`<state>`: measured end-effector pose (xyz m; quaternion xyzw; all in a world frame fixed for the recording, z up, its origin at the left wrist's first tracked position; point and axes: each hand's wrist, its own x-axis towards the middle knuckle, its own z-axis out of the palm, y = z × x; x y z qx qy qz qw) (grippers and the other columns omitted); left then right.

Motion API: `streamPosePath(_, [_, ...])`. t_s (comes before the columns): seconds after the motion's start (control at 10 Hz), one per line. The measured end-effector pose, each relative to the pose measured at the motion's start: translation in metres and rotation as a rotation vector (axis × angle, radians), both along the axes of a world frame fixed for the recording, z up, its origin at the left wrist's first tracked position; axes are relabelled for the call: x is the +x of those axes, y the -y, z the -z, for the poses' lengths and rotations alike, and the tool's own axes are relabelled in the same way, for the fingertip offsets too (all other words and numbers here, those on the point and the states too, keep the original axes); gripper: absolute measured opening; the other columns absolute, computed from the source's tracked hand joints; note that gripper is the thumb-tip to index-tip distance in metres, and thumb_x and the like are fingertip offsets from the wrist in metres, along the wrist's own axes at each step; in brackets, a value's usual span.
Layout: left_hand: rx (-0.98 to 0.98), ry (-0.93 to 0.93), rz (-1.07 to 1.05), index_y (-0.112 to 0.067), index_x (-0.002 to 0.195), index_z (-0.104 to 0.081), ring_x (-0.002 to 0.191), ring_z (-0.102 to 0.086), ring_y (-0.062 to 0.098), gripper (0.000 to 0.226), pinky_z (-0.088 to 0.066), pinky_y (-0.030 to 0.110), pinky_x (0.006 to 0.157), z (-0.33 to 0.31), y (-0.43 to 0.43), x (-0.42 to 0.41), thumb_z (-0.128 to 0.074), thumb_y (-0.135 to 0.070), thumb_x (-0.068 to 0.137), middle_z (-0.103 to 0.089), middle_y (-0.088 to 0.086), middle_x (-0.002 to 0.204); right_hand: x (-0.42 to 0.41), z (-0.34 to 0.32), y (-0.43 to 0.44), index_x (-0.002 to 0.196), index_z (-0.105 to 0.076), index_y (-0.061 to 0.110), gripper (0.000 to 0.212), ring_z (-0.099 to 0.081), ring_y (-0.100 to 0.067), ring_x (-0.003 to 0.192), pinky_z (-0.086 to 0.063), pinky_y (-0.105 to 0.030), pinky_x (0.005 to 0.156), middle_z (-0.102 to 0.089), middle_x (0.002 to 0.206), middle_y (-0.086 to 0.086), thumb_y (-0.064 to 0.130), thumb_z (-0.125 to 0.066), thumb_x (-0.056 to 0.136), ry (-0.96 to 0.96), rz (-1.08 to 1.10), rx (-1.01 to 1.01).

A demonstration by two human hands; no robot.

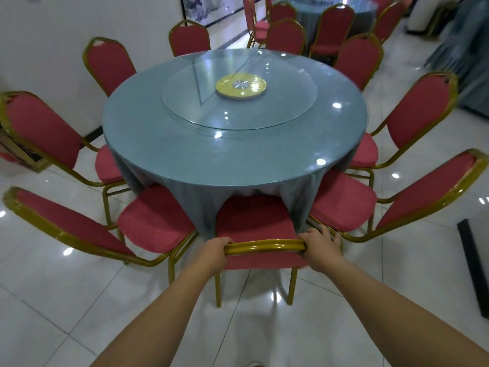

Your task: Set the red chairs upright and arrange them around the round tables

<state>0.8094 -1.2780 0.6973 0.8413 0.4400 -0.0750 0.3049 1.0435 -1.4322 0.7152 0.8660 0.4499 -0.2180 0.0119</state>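
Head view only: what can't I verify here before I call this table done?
- Front legs of the held chair: hidden under its seat and the tablecloth.
- Far table: cut by the top edge and blocked by its chairs, so they cannot be counted.
- Framed object, left edge: partly behind the left chair and cut off, so it is unidentifiable.
- Dark strip on the floor: runs off the right edge.

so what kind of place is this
Most likely a restaurant banquet room: a cloth-covered round table with a glass lazy Susan, red gold-framed chairs ringed round it, and a second such table behind.
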Motion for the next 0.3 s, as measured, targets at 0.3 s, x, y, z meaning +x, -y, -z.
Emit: streamPosePath(0.3, [-0.108,0.140,-0.038,-0.030,0.153,-0.031,0.135,-0.040,0.021,0.095,-0.037,0.038,0.112,-0.031,0.025,-0.023,-0.078,-0.053,0.073,-0.040,0.001,0.148,0.013,-0.043,0.042,0.149,-0.028,0.043,0.089,-0.008,-0.029,0.151,-0.007,-0.059,0.118,-0.031,0.158,0.008,0.054,-0.074,0.074,0.002,-0.071,0.138])
